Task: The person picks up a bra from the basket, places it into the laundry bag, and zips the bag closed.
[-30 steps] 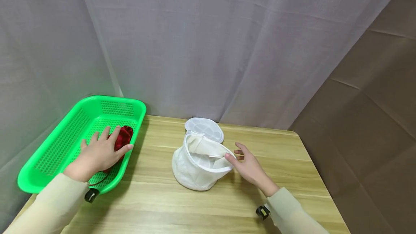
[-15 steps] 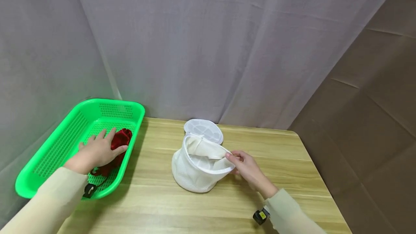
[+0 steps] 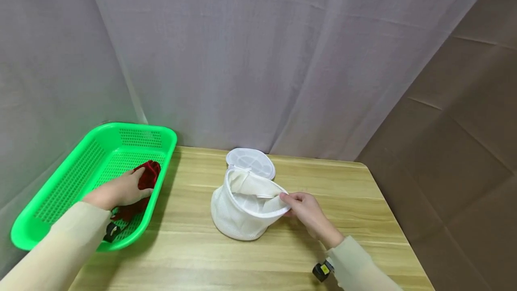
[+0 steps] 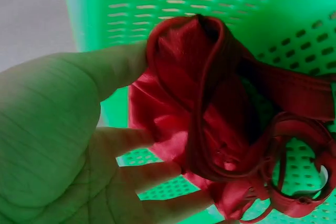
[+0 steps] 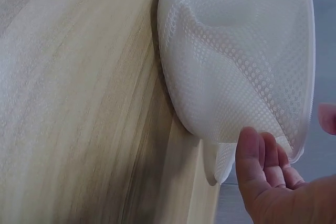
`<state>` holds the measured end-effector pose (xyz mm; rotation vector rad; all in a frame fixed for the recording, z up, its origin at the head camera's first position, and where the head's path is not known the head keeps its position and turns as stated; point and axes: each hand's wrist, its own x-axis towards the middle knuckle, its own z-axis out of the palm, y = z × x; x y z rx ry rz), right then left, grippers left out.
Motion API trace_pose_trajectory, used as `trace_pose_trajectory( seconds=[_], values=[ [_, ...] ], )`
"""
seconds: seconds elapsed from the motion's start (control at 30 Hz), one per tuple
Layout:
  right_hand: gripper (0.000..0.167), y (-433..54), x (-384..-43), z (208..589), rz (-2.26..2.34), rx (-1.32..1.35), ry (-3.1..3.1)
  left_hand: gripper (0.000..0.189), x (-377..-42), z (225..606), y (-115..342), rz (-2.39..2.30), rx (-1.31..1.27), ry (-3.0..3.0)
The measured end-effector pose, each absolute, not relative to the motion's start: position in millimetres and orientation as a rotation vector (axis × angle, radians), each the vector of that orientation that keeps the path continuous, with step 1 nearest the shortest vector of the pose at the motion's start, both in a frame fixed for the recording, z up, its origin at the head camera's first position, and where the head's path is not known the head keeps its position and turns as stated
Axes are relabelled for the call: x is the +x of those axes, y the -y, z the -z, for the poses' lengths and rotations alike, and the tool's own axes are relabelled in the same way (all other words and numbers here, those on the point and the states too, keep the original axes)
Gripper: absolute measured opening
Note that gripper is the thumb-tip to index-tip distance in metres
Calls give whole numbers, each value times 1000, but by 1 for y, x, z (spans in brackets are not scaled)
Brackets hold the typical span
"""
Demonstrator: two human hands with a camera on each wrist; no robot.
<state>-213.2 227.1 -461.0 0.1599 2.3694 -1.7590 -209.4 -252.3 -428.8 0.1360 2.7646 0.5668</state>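
Observation:
A red satin bra (image 3: 150,173) with straps lies in the right side of a green plastic basket (image 3: 141,137). Over it, my left hand (image 3: 117,191) reaches down; the left wrist view has the thumb on one edge of the bra (image 4: 176,93) and the fingers passing under the cloth, their tips hidden. A white mesh laundry bag (image 3: 236,214) stands upright, its round mouth unzipped. My right hand (image 3: 310,217) pinches the right side of its rim, thumb inside and fingers outside against the mesh (image 5: 231,82).
The bag's round lid (image 3: 251,161) is folded back behind it, near the curtain (image 3: 222,66). Wood-grained table (image 3: 194,255) lies under both containers. A brown panel (image 3: 452,169) borders the right side.
My left hand was spread over the bra and has lowered, its fingers bending down to it. My right fingers have come in against the bag's rim, which has barely moved.

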Motion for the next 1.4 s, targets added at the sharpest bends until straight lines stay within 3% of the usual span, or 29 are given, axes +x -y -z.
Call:
trace_pose_trajectory(
  seconds=[0.43,0.5,0.67,0.73,1.4],
  values=[
    [30,-217,-209,461,1785,133,-2405,102,-222,456,279,-660,161,-2631],
    [29,-216,-209,462,1778,121,-2423,96,-223,457,281,-635,164,-2639],
    [26,-217,-209,463,1753,117,-2483,37,-229,454,283,-602,134,-2672],
    [25,-217,-208,463,1758,122,-2494,27,-230,453,284,-606,113,-2665],
    [23,-224,-205,470,1725,144,-2576,20,-244,449,291,-631,157,-2617]
  ],
)
